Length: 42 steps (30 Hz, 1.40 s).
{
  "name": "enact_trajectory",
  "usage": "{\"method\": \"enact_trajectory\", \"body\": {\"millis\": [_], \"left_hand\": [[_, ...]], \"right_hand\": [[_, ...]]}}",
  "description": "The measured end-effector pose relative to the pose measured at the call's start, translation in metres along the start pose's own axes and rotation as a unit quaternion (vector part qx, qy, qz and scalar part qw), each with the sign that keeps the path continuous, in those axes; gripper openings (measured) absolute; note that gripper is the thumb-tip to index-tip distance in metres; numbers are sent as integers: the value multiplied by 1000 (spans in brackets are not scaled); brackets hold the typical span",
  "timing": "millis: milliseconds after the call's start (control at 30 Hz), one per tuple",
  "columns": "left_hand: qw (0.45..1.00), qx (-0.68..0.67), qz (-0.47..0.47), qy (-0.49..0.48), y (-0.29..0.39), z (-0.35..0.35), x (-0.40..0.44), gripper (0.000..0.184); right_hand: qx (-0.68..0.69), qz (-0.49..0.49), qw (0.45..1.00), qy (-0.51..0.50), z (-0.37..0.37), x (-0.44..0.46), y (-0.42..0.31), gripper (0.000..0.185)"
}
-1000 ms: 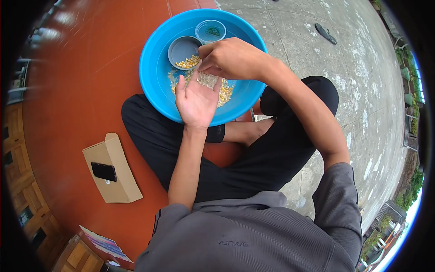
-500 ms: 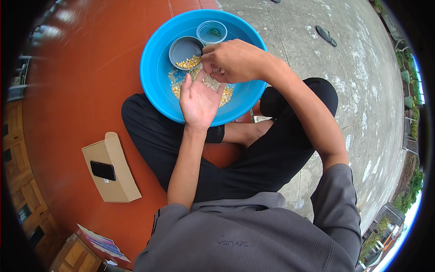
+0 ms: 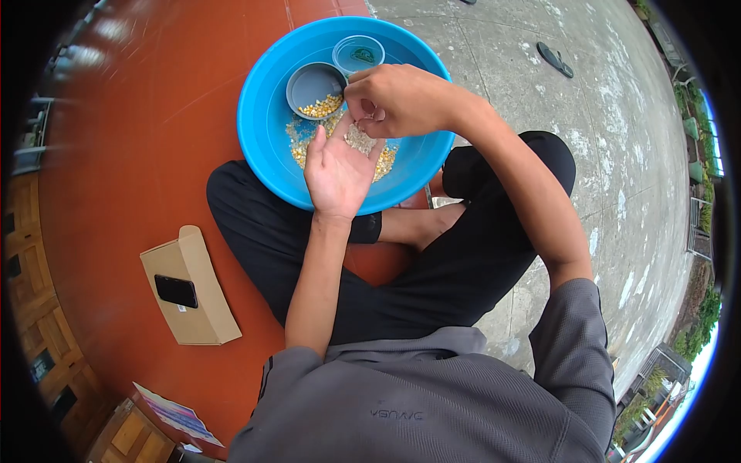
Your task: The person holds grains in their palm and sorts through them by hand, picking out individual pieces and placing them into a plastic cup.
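Grain, pale and fine (image 3: 359,140), lies heaped on the outstretched fingers of the person's left hand (image 3: 340,174), which is turned palm up over the near part of a blue basin (image 3: 251,131). The right hand (image 3: 397,96) arches just above it, fingers curled and their tips drawn in near the heap; from where I stand I cannot tell whether they pinch anything. Below the hands, a loose mix of yellow and whitish bits (image 3: 299,150) is scattered over the basin's floor. A round gray bowl (image 3: 307,77) sits inside too, with bright yellow kernels (image 3: 320,106) gathered along its near side, and just beside it stands a clear container (image 3: 358,55) with a green mark.

The basin rests by the person's crossed legs, in dark trousers (image 3: 424,285), where a smooth red floor (image 3: 154,139) meets rough gray concrete (image 3: 617,177) blotched with white. Out on the concrete lies a dark sandal (image 3: 555,59). On the red side, a flat cardboard box (image 3: 212,309) carries a black phone (image 3: 176,291). Wooden paneling (image 3: 31,270) lines one edge of the place; greenery (image 3: 704,316) shows along the other.
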<state>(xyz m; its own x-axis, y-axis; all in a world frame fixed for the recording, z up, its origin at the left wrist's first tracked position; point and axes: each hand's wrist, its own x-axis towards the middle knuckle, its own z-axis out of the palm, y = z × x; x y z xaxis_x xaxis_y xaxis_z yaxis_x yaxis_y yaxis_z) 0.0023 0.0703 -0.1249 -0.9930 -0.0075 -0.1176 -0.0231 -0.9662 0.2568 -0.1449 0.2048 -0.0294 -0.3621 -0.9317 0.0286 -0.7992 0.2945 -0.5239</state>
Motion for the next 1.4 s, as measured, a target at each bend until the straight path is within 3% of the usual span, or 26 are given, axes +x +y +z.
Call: {"method": "enact_trajectory", "body": {"millis": [133,333,467,667,767,867,1000,1167,1267,1400], "left_hand": [[1000,-21,-1,-14,1,2,1,89],[999,-22,1,-40,3,5,2,86],[999,-33,-1,-41,3,6,2,85],[998,-29,-4,-46,4,5,2,86],[998,-36,-5,-50,3,2,3,86],[998,-34,-5,-44,3,5,2,86],[999,-29,-4,-44,3,4,2,87],[998,-20,-6,-51,4,6,1,93],[999,-27,-5,-46,3,4,2,87],[998,-24,-2,-51,3,3,2,87]], "right_hand": [[210,92,973,11,-11,3,10,14],[585,183,790,29,-31,-5,27,18],[627,121,770,7,-32,-7,29,17],[622,138,765,93,-38,-3,30,18],[667,122,732,68,-42,-2,41,21],[769,106,631,20,-35,2,71,20],[745,172,640,78,-37,3,62,15],[741,238,612,141,-17,14,104,17],[584,289,719,241,-23,15,61,24],[566,316,719,252,-17,20,81,27]]}}
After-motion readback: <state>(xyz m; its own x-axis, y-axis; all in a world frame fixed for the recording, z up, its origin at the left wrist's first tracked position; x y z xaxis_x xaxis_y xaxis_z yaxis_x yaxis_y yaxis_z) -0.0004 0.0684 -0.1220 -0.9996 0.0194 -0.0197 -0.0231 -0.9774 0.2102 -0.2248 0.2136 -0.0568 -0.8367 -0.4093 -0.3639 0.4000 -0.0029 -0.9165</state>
